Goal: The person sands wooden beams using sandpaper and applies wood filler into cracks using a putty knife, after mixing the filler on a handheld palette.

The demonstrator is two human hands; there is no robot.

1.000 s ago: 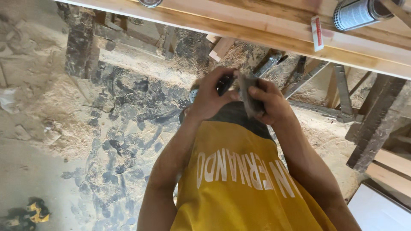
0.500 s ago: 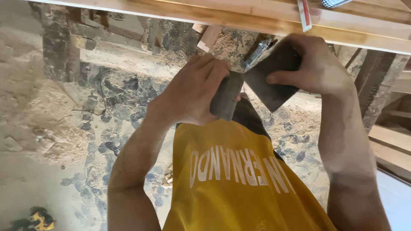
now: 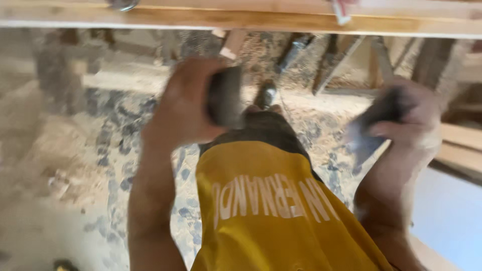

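Two dark, seemingly gritty sheets (image 3: 225, 98)

Both forearms are rising from the bottom of the frame, well apart. The left hand (image 3: 188, 103) is sitting in the upper middle, its fingers curling closed. The right hand (image 3: 409, 123) is staying at the right edge, fingers pinching, blurred.

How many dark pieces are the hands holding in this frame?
2. One dark piece is in the left hand, near centre; the other dark piece is in the right hand, at right. Blur may hide more.
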